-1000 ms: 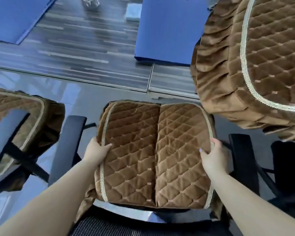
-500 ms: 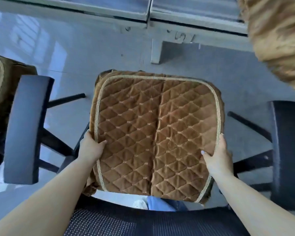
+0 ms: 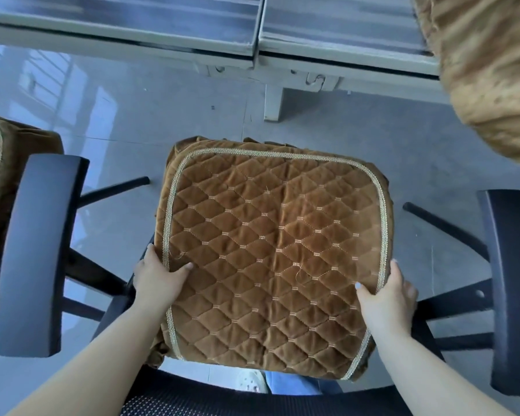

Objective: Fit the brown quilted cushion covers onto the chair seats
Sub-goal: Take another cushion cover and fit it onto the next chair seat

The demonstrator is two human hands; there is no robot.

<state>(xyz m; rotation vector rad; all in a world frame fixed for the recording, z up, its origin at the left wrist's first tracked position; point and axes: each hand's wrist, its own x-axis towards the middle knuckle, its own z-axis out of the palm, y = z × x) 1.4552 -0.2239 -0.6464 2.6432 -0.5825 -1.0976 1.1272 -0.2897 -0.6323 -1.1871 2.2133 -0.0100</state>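
The brown quilted cushion cover (image 3: 278, 256) sits in the middle of the view, spread flat with its diamond-stitched face up and its pale braided trim (image 3: 168, 223) running round the edge. It appears to lie over the seat of the chair the person is leaning over. The seat itself is hidden under the cloth, so how far the skirt has been pulled down cannot be told.

The left hand (image 3: 158, 279) grips the cover at about 9 o'clock on its edge, thumb on the quilted top and fingers wrapped under the trim. The right hand (image 3: 386, 295) mirrors it at about 4 o'clock, thumb on top and fingers curled around the side. Both are closed on the cloth rather than resting on it, and holding opposite sides likely keeps the panel taut and square to the seat — slack on one side would let it skew.

Two dark armrests flank the cover, one at 9 o'clock (image 3: 38, 250) and one at 3 o'clock (image 3: 511, 283), well apart from it, leaving room for the hands to work down the sides. The mesh chair back (image 3: 252, 403) lies at 6 o'clock, nearest the person.

A second brown cover (image 3: 490, 64) — already on a neighbouring chair, by its gathered skirt — hangs into view at 1 o'clock, and a third (image 3: 0, 175) shows at 9 o'clock beyond the left armrest. A grey desk edge (image 3: 252, 40) crosses at 12 o'clock.
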